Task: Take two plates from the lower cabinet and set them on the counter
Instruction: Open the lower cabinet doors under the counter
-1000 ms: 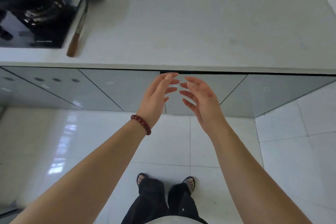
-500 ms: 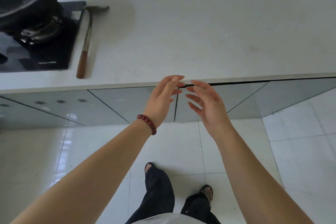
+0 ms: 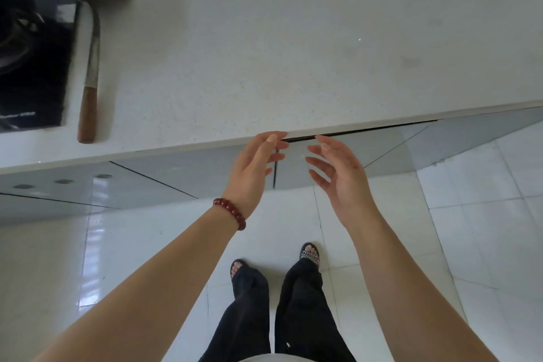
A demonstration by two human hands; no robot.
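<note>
While the person stands facing a white counter (image 3: 264, 53), both bare hands are raised side by side just below its front edge, in front of the grey lower cabinet doors (image 3: 182, 173). The left hand (image 3: 252, 173) has its fingers loosely spread and empty, with the fingertips at the counter's lip, above the dark vertical seam between 2 doors; whether they touch the edge cannot be told. A red bead bracelet (image 3: 230, 211) circles the left wrist. The right hand (image 3: 340, 176) is near it, palm turned inward, its fingers also apart and holding nothing. A thin dark gap runs along the top of the door just right of the seam; the other doors look closed. The 2 plates are not visible anywhere; the cabinet interior is hidden. On the counter at the far left sits a black stove top (image 3: 35, 67) with a dark pot partly in view, and just beside it lies a long metal tool with a wooden handle (image 3: 89, 91). Below, the person's dark trousers and sandalled feet stand on a glossy white tiled floor (image 3: 484, 229).
</note>
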